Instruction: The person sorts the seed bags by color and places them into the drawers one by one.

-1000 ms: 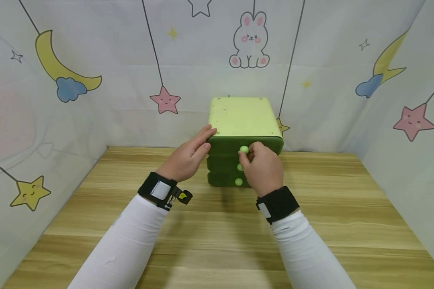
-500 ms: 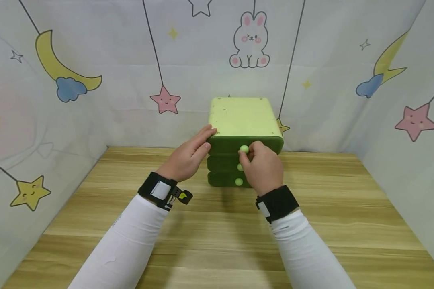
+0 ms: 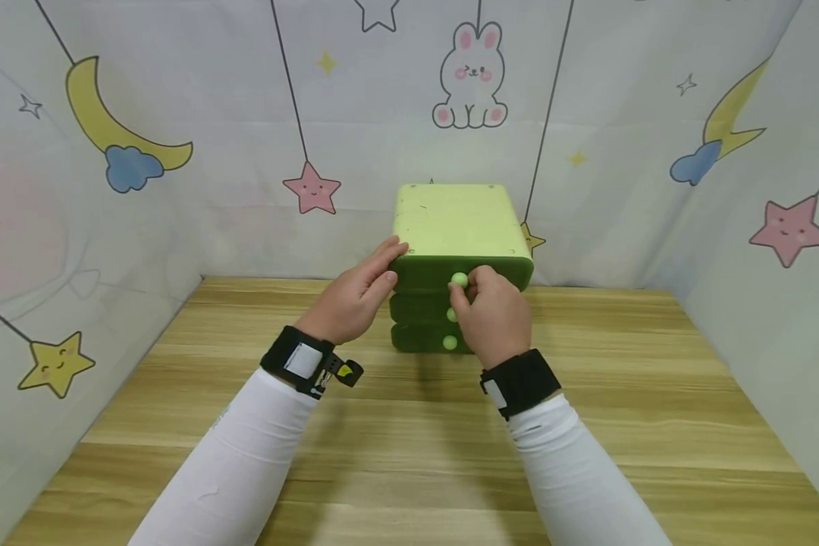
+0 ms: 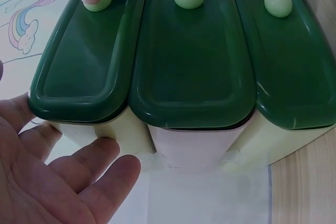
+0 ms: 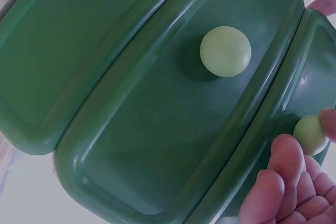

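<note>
A small chest of drawers with a pale yellow-green top (image 3: pixel 457 220) stands at the back of the table, its dark green drawer fronts stacked three high. Each front bears a round pale green knob; the middle knob (image 5: pixel 226 51) and the bottom knob (image 3: pixel 450 343) are bare. My right hand (image 3: pixel 497 315) pinches the top drawer's knob (image 3: pixel 459 280) between thumb and fingers. My left hand (image 3: pixel 344 299) rests against the chest's left side near the front top corner, its fingers extended. In the left wrist view, its fingers (image 4: pixel 86 166) lie along the pale side wall beside the top drawer front (image 4: pixel 84 61).
The wooden table (image 3: pixel 409 455) spreads in front of the chest and to both sides. A white cloth backdrop (image 3: pixel 232 91) with printed moons, stars and a rabbit hangs close behind the chest and along both sides.
Very little differs. My right hand has shifted slightly to the left while pinching the top knob; my left hand stays in place on the chest's side.
</note>
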Demonstrator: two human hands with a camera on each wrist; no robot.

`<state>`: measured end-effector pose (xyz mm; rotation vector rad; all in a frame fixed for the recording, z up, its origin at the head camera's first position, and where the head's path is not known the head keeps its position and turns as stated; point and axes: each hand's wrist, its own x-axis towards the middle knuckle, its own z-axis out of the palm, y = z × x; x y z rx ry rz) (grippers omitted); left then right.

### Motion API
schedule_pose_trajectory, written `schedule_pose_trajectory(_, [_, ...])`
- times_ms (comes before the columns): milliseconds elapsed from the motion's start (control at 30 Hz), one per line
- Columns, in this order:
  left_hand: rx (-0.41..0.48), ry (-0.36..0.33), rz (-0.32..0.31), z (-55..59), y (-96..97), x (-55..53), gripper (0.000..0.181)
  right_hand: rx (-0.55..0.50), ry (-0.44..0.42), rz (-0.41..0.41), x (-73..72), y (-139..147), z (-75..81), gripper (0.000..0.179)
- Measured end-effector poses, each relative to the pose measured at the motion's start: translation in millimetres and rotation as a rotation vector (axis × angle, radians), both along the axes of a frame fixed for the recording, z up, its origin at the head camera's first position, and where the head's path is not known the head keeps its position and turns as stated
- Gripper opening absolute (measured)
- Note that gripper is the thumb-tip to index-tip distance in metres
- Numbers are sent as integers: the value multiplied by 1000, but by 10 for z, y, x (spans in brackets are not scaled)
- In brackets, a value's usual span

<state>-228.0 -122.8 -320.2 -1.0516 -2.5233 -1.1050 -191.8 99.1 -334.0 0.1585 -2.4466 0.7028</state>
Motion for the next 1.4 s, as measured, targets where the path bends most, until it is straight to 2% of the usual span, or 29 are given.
schedule_pose_trajectory(567, [-15, 33, -2, 11, 2, -14, 49, 0, 30, -3, -7, 9, -33, 28])
schedule_pose_trajectory(900, [-14, 28, 5, 10, 27, -17, 48, 1, 30, 7, -3, 16, -38, 29])
schedule_pose_trajectory(1133, [21, 30, 3, -27, 62, 12, 51, 2, 36, 9, 17, 27, -57, 27])
schedule_pose_trajectory(1400, [47, 13, -12, -62, 75, 74, 56, -1, 52, 54, 51, 88, -101, 29])
